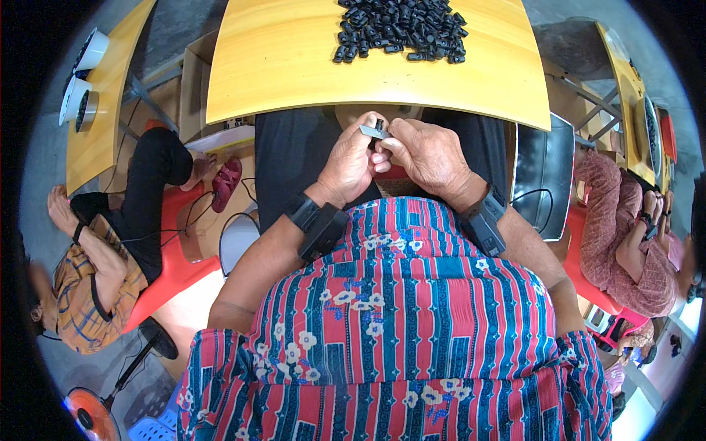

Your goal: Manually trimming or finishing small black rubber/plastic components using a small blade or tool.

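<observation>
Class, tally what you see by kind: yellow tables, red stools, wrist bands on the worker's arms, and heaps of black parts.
Yellow tables: 3
Red stools: 2
Black wrist bands: 2
Heaps of black parts: 1
Total: 8

We sat in a small assembly workshop: beyond our hands lay a yellow worktop (294, 66) heaped with black plastic parts (401, 29), and seated workers at similar tables flanked us.
</observation>
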Available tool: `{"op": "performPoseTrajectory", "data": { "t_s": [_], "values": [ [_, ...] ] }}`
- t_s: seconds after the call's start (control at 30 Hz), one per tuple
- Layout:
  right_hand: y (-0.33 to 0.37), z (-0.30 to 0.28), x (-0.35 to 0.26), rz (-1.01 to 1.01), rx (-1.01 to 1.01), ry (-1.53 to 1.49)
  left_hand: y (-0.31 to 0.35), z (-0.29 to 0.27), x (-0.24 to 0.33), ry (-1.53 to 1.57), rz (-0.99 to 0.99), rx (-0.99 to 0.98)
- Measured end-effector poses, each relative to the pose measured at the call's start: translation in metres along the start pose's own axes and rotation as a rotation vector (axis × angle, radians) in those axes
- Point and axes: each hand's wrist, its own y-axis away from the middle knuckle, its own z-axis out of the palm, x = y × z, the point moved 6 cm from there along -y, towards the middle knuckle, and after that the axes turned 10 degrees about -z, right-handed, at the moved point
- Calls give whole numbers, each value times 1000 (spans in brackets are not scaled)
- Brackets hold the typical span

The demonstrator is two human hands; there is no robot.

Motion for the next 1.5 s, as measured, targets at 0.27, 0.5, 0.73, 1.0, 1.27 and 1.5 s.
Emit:
{"op": "performPoseTrajectory", "data": {
  "t_s": [0.27, 0.5, 0.73, 1.0, 1.27, 1.5],
  "values": [
    [-1, 5, 2, 16, -12, 30, 0, 0, -1, 15, -3, 16],
    [-2, 8, 2, 44, -27, 24, -1, -1, -2, 17, 13, -1],
    [-1, 8, 6, 77, -6, 28, 1, 1, -5, 85, 13, 24],
    [-2, 3, -1, -44, -1, 46, 3, 7, 2, 68, 30, -37],
    [-1, 6, 2, -42, 16, 49, 0, 1, -1, 51, 23, -64],
    [0, 5, 3, -25, 14, 21, -1, 1, -2, 41, 2, -2]
  ]
}}
